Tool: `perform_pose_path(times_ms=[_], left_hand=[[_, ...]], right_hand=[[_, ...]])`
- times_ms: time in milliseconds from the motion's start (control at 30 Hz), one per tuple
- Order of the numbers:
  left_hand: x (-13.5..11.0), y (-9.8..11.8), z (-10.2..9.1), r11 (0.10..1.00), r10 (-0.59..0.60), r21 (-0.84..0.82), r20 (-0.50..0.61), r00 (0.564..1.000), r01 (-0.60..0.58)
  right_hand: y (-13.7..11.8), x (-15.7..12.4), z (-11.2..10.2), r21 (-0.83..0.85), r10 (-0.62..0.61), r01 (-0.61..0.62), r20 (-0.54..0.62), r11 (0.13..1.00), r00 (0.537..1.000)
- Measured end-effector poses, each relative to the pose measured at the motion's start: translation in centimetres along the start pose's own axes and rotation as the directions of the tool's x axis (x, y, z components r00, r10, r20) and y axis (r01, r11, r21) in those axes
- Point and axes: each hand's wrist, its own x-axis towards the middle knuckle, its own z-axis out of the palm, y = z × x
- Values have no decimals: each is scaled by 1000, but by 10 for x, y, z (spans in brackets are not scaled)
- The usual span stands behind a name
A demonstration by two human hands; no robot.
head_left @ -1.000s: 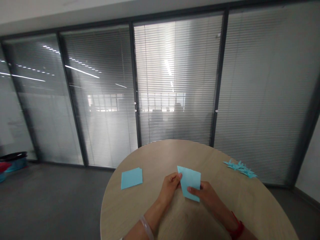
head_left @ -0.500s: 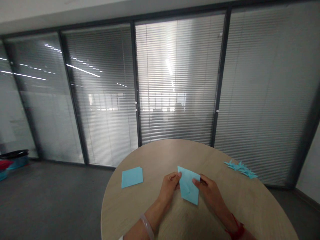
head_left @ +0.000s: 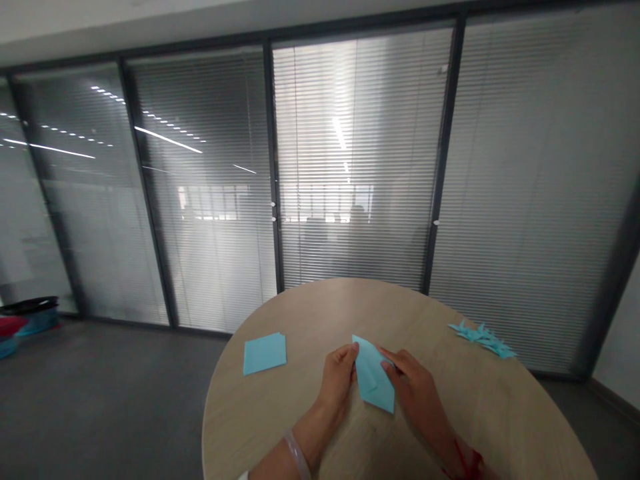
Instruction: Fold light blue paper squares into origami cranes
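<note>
The folded light-blue paper sheet point(head_left: 374, 385) sits between the two hands, low over the near middle of the round wooden desk point(head_left: 325, 310). It forms a narrow pointed shape with one tip away from the person and one towards them. Whether its lower tip touches the desk cannot be told.

The left hand point(head_left: 339, 375) is at the sheet's left edge, closed on it near the upper tip with the fingertips curled onto the paper. The right hand point(head_left: 416, 395) is on the sheet's right side, also closed on it. Its thumb lies on the face of the paper and its forefinger runs along the upper right edge. A pale band circles the left wrist and a red cord the right.

Left of the sheet, well apart from it, a small stack of square blue paper point(head_left: 265, 353) lies flat on the desk. Right of the sheet, near the desk's far rim, is a cluster of folded blue paper pieces point(head_left: 483, 337), too small to make out.

Beyond the sheet stands a glass partition with closed blinds point(head_left: 350, 167). Far to the sheet's left, coloured bins point(head_left: 23, 317) rest on the grey floor.
</note>
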Motion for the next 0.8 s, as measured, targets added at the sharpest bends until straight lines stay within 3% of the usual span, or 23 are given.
perform_pose_path(times_ms=[233,433,667,800], left_hand=[[-6,11,5,998,-13,-57,11,1000,14],[-5,13,4,998,-38,-52,0,999,38],[-5,10,2,999,-13,-43,-47,999,11],[-4,13,1,998,-26,-51,22,999,27]], right_hand=[[1,-4,4,-161,-165,164,9,973,986],[-4,-3,3,-143,-174,168,-26,975,984],[4,-6,5,-166,-237,238,27,957,971],[6,-6,6,-219,-301,305,54,927,952]])
